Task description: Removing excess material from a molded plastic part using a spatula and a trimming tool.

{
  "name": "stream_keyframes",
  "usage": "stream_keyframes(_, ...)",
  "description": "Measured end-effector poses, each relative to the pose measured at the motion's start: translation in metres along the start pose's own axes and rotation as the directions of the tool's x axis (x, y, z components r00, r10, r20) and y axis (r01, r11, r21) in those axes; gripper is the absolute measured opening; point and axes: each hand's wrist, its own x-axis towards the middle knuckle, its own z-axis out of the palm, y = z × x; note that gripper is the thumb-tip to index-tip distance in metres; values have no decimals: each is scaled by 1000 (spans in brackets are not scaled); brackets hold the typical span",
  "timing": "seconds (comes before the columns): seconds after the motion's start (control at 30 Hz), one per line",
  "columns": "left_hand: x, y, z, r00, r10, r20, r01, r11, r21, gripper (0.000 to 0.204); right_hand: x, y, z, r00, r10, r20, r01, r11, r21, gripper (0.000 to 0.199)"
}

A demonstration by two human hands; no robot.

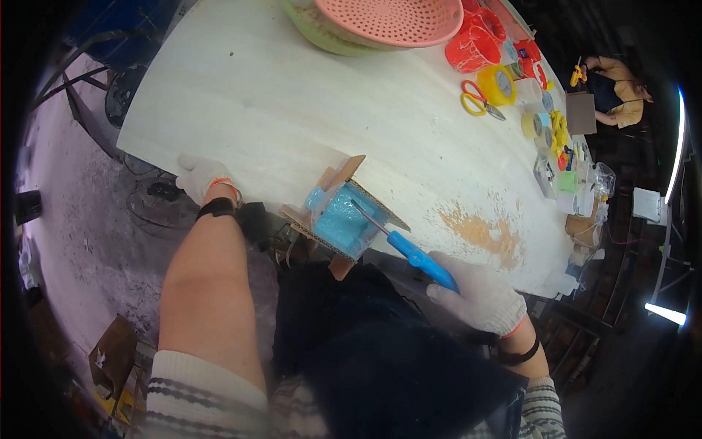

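My right hand [482,294], in a white knit glove, is closed around the blue handle of a screwdriver [420,260]. The tool's thin metal shaft slants up and left over a small cardboard box [295,218] with spread flaps. Shiny blue bubble-like wrapping [342,222] fills the box, and the tip reaches to it; whether it pierces the wrapping I cannot tell. The box sits at the table's near edge, close to my body. Further left, my gloved left hand [201,177] lies at the table edge, away from the box, with fingers loosely out and nothing visible in them.
The white table [292,95] has a worn brown patch at right. A pink colander [398,22] rests over a green basin [322,36] at the far side. Scissors [479,102], a yellow tape roll [497,85] and red containers [472,50] line the right. Another person [618,91] stands beyond.
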Motion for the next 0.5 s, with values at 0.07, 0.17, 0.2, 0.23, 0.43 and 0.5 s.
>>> stream_keyframes(0.07, 0, 0, -1, 1000, 1, -2, -1, 1000, 2, 65, -5, 3, 0, 999, 35, 12, -35, 999, -1, 32)
stream_keyframes(0.17, -3, 1, -1, 1000, -1, -3, 1, 1000, 7, 66, -15, 18, 6, 999, 41, 26, -40, 999, -13, 33)
stream_keyframes(0.2, -3, 2, -1, 1000, -4, -4, 4, 1000, 11, 66, -20, 24, 9, 1000, 11, 4, -11, 1000, -1, 34)
stream_keyframes(0.23, -3, 1, -1, 1000, -4, -3, 4, 1000, 10, 66, -23, 27, 12, 1000, -18, -18, 18, 1000, 11, 35)
stream_keyframes(0.43, 10, -6, 6, 1000, 3, -8, -3, 1000, 0, 65, -41, 15, 11, 993, 26, 115, -21, 999, -38, 40)
stream_keyframes(0.5, 27, -16, 13, 1000, 26, -4, -26, 999, -42, 66, -40, 15, 13, 990, 20, 141, -12, 998, -54, 43)
